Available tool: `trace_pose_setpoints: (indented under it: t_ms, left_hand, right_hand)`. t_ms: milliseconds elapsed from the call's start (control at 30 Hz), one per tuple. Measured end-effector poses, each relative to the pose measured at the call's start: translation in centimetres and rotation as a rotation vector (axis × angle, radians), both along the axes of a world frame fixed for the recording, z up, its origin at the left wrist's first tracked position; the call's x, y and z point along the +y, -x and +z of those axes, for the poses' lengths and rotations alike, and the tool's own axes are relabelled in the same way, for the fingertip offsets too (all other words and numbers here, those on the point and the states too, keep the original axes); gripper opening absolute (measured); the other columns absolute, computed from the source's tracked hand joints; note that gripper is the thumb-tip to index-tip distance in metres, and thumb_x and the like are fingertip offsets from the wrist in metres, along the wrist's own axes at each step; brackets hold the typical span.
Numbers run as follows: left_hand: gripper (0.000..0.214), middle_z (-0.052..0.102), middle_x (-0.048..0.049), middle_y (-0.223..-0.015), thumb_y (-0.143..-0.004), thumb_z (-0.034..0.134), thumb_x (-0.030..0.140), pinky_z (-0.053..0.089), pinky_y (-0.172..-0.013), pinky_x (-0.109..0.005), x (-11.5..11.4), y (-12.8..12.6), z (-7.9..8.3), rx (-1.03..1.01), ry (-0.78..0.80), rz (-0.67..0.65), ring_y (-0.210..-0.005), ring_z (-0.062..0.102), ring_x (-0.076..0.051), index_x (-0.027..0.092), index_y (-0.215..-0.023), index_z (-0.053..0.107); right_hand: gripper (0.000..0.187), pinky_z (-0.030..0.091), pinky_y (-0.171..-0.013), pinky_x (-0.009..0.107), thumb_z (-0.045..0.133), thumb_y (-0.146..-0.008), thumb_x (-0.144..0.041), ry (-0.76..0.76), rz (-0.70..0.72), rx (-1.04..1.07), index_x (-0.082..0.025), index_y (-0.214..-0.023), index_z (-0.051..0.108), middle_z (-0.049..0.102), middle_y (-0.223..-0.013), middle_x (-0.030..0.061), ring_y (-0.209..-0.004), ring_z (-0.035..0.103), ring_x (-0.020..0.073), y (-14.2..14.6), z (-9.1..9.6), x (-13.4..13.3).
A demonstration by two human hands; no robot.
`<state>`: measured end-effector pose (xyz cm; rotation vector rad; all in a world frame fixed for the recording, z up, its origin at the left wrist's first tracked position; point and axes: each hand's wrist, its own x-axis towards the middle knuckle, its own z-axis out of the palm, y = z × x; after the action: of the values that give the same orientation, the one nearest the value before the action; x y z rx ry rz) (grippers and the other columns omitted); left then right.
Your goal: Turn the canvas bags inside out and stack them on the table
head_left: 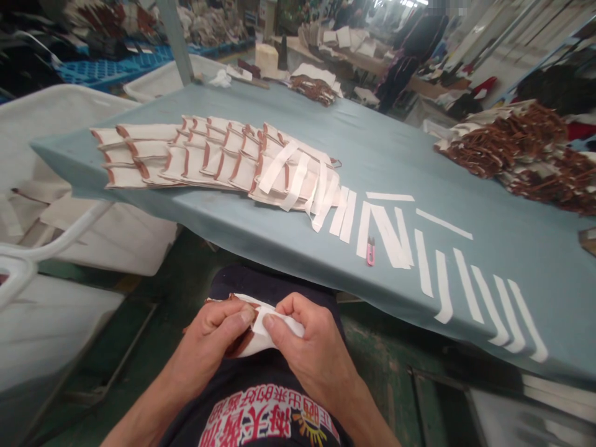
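Note:
Both my hands work together in my lap, below the near edge of the blue-grey table (512, 230). My left hand (212, 338) and my right hand (302, 338) are closed on a white fabric piece with brown trim (251, 338), thumbs and fingers pinching it between them. On the table lies an overlapping row of the same white pieces with brown trim (195, 155). White strips (386, 230) are laid side by side along the table's near edge. A small pink cutter (370, 251) lies among them.
Heaps of brown-trimmed pieces (516, 146) sit at the table's right end. White bins (56, 112) stand to the left, with more white fabric inside. At the far end another person in dark clothes (410, 56) stands by a second cluttered table (344, 43).

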<state>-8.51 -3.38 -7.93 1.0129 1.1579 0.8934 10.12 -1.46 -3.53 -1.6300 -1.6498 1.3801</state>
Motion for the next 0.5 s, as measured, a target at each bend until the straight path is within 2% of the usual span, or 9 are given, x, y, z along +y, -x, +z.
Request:
trace_pose_setpoints:
  t_ms: [200, 400, 500]
  left_hand:
    - [0.052, 0.032, 0.0078, -0.059, -0.098, 0.062, 0.056, 0.026, -0.050, -0.024, -0.2, 0.0, 0.3, 0.056, -0.017, 0.028, -0.055, 0.027, -0.012, 0.023, -0.061, 0.048]
    - [0.033, 0.062, 0.0002, -0.070, -0.091, 0.070, 0.045, 0.047, -0.062, -0.024, -0.4, -0.6, 1.5, 0.159, -0.071, 0.051, -0.066, 0.054, -0.016, 0.018, -0.071, 0.070]
    - [0.026, 0.069, 0.0002, -0.071, -0.091, 0.067, 0.036, 0.052, -0.061, -0.023, -0.7, -1.5, 1.8, 0.268, -0.134, 0.107, -0.067, 0.063, -0.018, 0.020, -0.072, 0.072]
  right_hand:
    - [0.023, 0.034, -0.059, 0.027, 0.061, -0.089, -0.045, -0.024, -0.006, 0.006, -0.024, -0.078, 0.060, 0.060, -0.067, -0.0022, -0.061, 0.051, 0.0155, -0.2, -0.5, 0.0]
    - [0.023, 0.034, -0.058, 0.027, 0.063, -0.090, -0.044, -0.063, -0.033, 0.029, -0.024, -0.077, 0.060, 0.059, -0.065, -0.0032, -0.060, 0.051, 0.0151, -0.2, -1.6, 0.0]
    - [0.022, 0.035, -0.058, 0.026, 0.064, -0.090, -0.042, -0.057, -0.044, 0.048, -0.024, -0.078, 0.061, 0.061, -0.066, -0.0029, -0.060, 0.053, 0.0151, -0.2, -1.9, -0.1]
